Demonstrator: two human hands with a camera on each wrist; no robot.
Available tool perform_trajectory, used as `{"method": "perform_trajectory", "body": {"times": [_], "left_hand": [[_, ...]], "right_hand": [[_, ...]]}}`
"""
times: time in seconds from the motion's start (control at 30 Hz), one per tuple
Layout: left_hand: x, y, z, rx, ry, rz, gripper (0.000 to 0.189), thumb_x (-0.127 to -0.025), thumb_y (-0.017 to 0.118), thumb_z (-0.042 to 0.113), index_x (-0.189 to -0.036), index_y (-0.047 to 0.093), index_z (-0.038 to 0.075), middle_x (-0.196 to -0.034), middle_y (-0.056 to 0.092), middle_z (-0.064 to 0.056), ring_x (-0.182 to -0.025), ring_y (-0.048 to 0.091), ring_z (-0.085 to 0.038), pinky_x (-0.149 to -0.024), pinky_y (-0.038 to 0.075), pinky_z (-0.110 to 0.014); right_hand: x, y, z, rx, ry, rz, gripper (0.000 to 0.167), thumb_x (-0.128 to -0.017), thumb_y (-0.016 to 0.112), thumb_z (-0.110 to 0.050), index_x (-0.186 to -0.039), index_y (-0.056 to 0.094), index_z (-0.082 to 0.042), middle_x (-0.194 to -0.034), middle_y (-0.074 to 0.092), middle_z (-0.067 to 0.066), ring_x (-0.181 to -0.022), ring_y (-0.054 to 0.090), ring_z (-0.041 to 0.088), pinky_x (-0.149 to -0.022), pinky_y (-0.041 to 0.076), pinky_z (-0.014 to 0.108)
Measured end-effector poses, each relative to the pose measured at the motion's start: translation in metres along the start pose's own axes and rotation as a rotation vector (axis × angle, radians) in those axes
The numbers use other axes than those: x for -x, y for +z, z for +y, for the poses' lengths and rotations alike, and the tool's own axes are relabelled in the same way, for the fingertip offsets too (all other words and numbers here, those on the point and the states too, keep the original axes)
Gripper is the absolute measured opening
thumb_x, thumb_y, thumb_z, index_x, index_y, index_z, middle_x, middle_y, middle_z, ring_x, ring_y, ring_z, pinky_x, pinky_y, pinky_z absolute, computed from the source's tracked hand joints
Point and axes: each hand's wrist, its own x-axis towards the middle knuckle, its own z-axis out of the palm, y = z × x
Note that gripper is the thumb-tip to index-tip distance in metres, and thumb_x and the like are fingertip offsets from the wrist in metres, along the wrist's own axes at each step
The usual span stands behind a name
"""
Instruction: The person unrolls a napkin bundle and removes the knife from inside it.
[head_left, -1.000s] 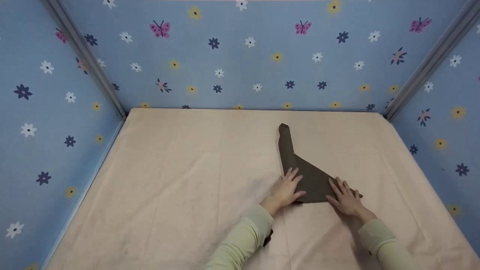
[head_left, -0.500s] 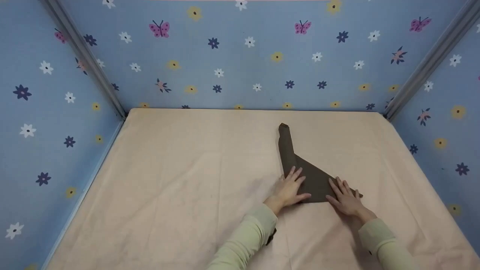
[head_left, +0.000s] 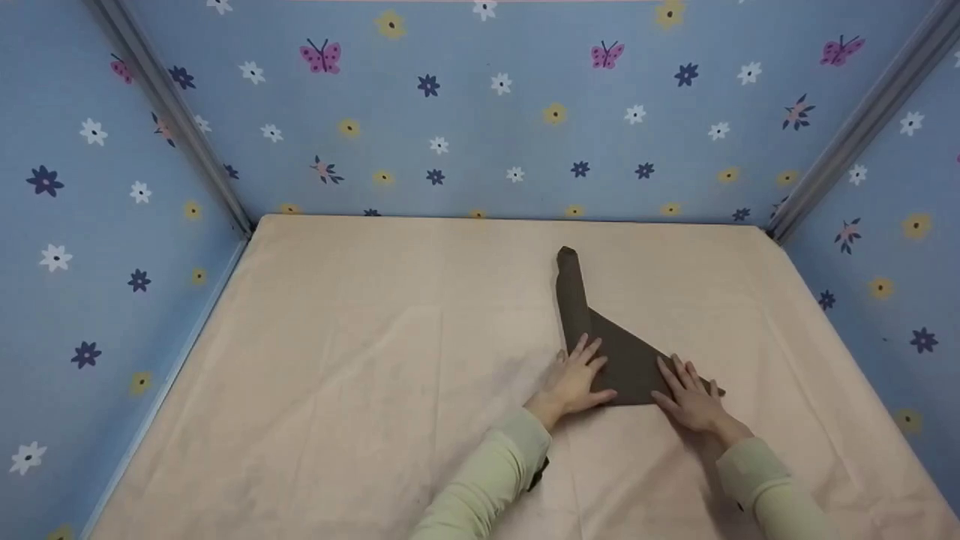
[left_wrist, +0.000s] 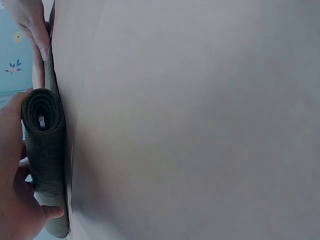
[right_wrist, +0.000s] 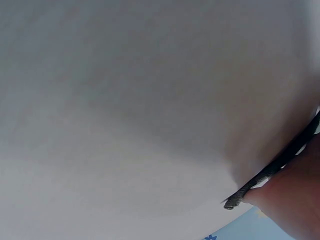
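We see a dark cloth [head_left: 630, 367] lying on the right half of the covered table [head_left: 375, 352], partly rolled up: its left side forms a long roll [head_left: 570, 289] pointing toward the back wall [head_left: 465, 105], while the rest lies flat and narrows to a tip just past the right hand [head_left: 691, 394]. The left hand [head_left: 574, 381] lies over the near part of the roll, its fingers spread and pressing, with one finger reaching down the roll's side; we see no firm clench. The right hand rests on the flat part with fingers apart, pinching nothing that we can make out.

We take the left hand's place to be about stopping the roll from loosening, and the right hand's about weighing down the thin end so that the sheet stays taut between them. The two hands sit well apart, the flat cloth showing between.

As for containers, none shows in any view. The nearest thing is the hollow of the roll, whose coiled end faces the left wrist camera; a small pale spot [left_wrist: 41, 121] shows inside it, but we cannot tell what it is.
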Motion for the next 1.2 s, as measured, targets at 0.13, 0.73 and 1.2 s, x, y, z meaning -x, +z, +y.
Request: {"method": "perform_trajectory", "body": {"times": [0.13,0.73,1.2], "left_hand": [[0.002,0.000,-0.002,0.022,0.001,0.001,0.064,-0.084,0.042,0.060,-0.134,0.040,0.021,-0.147,0.014,0.003,-0.134,0.002,-0.017,-0.102,0.024,-0.043],[0.009,-0.003,-0.009,0.095,0.003,0.018,0.063,-0.083,0.049,0.055,-0.134,0.041,0.019,-0.147,0.015,0.002,-0.134,0.004,-0.017,-0.102,0.024,-0.043],[0.010,-0.005,-0.011,0.093,0.008,0.010,0.062,-0.083,0.049,0.055,-0.133,0.042,0.019,-0.146,0.017,0.001,-0.134,0.007,-0.019,-0.101,0.026,-0.043]], "right_hand": [[0.000,0.000,0.000,0.003,-0.003,0.010,0.065,-0.093,0.040,-0.038,-0.139,0.019,0.002,-0.142,0.006,0.028,-0.127,0.003,0.047,-0.089,-0.001,0.070],[-0.001,0.001,0.002,0.008,-0.008,0.014,0.066,-0.093,0.039,-0.040,-0.140,0.017,0.001,-0.142,0.006,0.028,-0.127,0.003,0.047,-0.089,0.000,0.071],[0.001,0.005,0.006,-0.074,-0.069,0.061,0.068,-0.092,0.036,-0.046,-0.143,0.013,-0.007,-0.145,0.000,0.022,-0.129,-0.004,0.044,-0.086,-0.006,0.071]]}}
